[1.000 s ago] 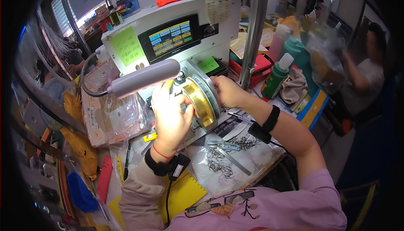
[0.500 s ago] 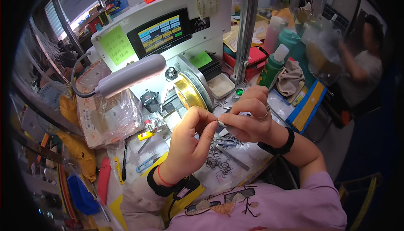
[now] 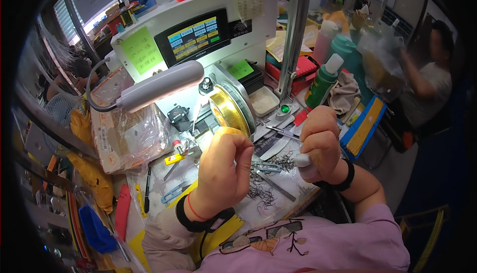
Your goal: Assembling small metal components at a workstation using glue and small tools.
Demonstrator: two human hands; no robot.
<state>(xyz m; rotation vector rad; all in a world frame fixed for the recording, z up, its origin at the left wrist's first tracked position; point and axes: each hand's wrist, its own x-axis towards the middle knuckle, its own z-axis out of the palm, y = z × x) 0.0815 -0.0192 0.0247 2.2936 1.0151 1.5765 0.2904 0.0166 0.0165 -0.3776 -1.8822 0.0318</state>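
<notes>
Left hand: fingers curled, pinching something too small to tell. Right hand: closed on a small whitish piece. Shallow tray: contents unclear. Green bottle: upright, capped.

Above the left hand sat a dark screen with coloured rows, a green sticky note beside it; a clear plastic package lay leftward.

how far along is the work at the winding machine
Seemingly done: a heap of small dark wire pieces lies on the bench below the hands. In hand: the left hand pinches something tiny and the right hand grips a pale cylinder, both off the gold wheel. How much is left cannot be judged.
</notes>
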